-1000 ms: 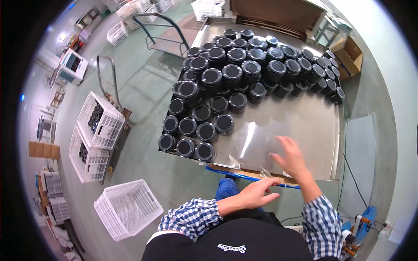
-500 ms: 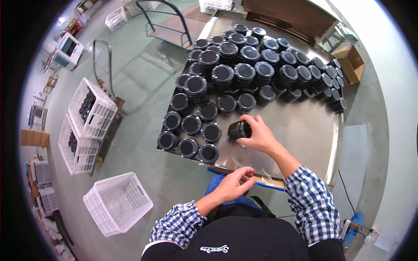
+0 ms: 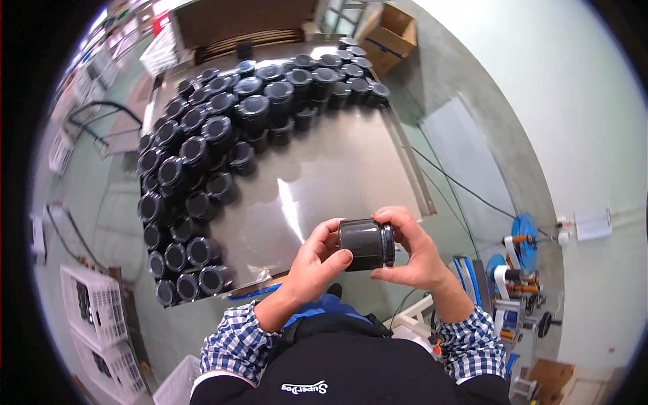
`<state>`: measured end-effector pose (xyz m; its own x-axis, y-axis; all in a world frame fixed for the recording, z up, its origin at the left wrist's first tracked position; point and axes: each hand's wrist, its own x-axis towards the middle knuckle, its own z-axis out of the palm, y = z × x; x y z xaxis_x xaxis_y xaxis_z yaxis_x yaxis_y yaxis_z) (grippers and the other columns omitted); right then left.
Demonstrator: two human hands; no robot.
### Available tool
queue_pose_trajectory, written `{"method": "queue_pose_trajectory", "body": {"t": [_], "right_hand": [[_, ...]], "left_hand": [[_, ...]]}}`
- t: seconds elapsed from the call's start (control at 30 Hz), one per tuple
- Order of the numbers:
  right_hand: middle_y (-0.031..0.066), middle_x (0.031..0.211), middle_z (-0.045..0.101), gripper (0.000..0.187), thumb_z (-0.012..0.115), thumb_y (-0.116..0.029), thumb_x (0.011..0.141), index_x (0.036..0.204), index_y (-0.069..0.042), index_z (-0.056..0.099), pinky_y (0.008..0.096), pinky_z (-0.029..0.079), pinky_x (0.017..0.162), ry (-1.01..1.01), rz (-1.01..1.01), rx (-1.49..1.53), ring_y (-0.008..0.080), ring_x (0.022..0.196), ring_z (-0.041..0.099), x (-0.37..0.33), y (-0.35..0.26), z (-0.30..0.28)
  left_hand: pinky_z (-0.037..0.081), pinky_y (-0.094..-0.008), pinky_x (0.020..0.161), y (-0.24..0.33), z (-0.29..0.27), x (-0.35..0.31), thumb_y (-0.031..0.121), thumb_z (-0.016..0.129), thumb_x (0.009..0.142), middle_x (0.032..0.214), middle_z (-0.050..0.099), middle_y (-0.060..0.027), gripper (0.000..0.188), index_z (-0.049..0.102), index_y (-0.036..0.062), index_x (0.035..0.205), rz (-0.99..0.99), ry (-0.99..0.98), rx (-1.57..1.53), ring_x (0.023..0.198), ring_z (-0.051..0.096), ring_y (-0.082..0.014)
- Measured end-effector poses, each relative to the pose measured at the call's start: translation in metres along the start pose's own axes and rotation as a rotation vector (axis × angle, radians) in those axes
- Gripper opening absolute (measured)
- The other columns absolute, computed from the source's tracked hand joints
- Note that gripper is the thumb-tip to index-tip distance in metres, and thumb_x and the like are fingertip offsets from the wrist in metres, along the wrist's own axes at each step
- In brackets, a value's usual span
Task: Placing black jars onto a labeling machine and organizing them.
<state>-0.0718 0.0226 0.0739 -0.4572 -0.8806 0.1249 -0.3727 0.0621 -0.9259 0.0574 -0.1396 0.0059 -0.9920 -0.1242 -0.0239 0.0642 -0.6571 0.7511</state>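
Note:
A dark glass jar with a black lid lies on its side between my two hands, above the near edge of the metal table. My left hand is closed round the jar's base end, thumb on the near side. Round the lid end curl the fingers and thumb of my right hand. Many similar black-lidded jars stand on the table in a curved band along its left and far sides, some stacked on others.
Right of me stands a machine with blue reels. An open cardboard box is beyond the table's far right corner. White plastic crates holding jars are stacked at the left, and another white crate sits on the floor at lower left.
The jar has been lifted off the table by my right hand and turned sideways. My left hand has come onto it too. The view has swung to the right, toward the reel machine.

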Motion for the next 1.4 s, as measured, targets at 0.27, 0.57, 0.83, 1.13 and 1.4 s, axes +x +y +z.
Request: {"method": "queue_pose_trajectory", "body": {"t": [0.27,0.57,0.83,1.13,1.4], "right_hand": [[0.0099,0.132,0.048,0.090,0.087,-0.018,0.066,0.142,-0.009,0.038,0.0330,0.043,0.096,0.124,0.206,-0.052,0.0190,0.118,0.050,-0.065,-0.013,-0.038],[0.0061,0.129,0.049,0.090,0.087,-0.021,0.066,0.143,-0.013,0.040,0.0346,0.043,0.092,0.220,0.338,0.133,0.0174,0.107,0.055,-0.105,-0.016,-0.061],[0.0060,0.127,0.049,0.084,0.085,-0.021,0.066,0.139,-0.013,0.043,0.0352,0.045,0.090,0.188,0.335,0.022,0.0201,0.111,0.053,-0.119,-0.023,-0.071],[0.0059,0.114,0.050,0.070,0.083,-0.021,0.068,0.129,-0.012,0.049,0.0337,0.051,0.082,0.623,0.413,-0.310,0.0196,0.099,0.058,-0.162,0.016,-0.097],[0.0235,0.112,0.060,0.073,0.080,-0.044,0.065,0.118,0.001,0.057,0.0398,0.048,0.089,1.090,1.070,-0.662,0.0329,0.104,0.060,-0.296,0.128,-0.191]], "left_hand": [[0.044,-0.0358,0.097,-0.021,0.037,0.026,0.013,0.075,0.075,0.123,0.052,-0.0115,0.076,0.034,0.0031,0.138,-0.024,-0.153,0.165,0.113,0.054,-0.0204],[0.045,-0.0410,0.093,-0.034,0.060,0.051,0.007,0.081,0.062,0.125,0.048,-0.0183,0.078,0.042,0.0050,0.129,0.584,-0.394,0.662,0.112,0.053,-0.0307],[0.050,-0.0490,0.089,-0.049,0.074,0.064,-0.003,0.071,0.053,0.129,0.048,-0.0222,0.068,0.051,0.0125,0.116,1.018,-0.511,0.941,0.111,0.054,-0.0425],[0.049,-0.0400,0.091,-0.070,0.080,0.050,-0.002,0.073,0.073,0.140,0.042,-0.0208,0.075,0.037,0.0056,0.138,0.460,-0.369,0.889,0.118,0.055,-0.0318],[0.051,-0.0331,0.083,-0.091,0.075,0.047,-0.001,0.072,0.075,0.132,0.048,-0.0171,0.058,0.048,0.0028,0.128,0.225,-0.370,0.984,0.091,0.063,-0.0212]]}}
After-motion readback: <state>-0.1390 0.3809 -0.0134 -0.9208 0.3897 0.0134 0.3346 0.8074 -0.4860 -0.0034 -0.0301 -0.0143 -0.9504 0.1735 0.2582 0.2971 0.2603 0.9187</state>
